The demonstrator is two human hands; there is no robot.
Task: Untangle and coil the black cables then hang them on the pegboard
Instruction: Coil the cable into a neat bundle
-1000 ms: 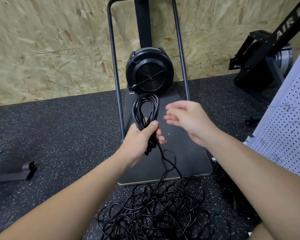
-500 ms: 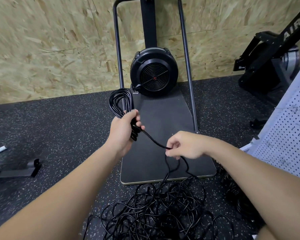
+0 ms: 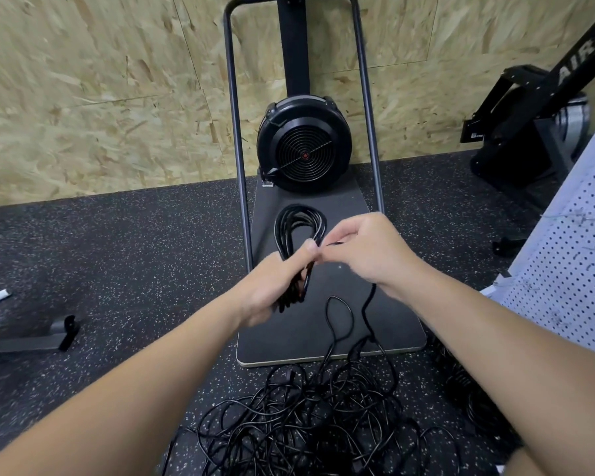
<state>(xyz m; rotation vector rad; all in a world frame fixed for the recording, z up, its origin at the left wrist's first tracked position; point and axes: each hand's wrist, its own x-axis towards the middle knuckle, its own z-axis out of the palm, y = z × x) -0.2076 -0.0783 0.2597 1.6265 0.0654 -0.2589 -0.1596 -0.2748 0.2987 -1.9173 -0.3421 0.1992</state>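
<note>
My left hand (image 3: 272,286) grips the coil (image 3: 298,235) over the black base's middle so its loops stay stacked, while my right hand (image 3: 364,250) pinches the cable's free run, feeding it from the tangle (image 3: 306,417) below the base's near edge.

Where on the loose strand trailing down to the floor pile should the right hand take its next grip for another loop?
Probably the free-hanging stretch of the strand just below the right hand, taken from above. It hangs clear there; lower down it enters the pile.

White letters "AIR", perhaps more, run along the black machine's beam (image 3: 579,55).
</note>
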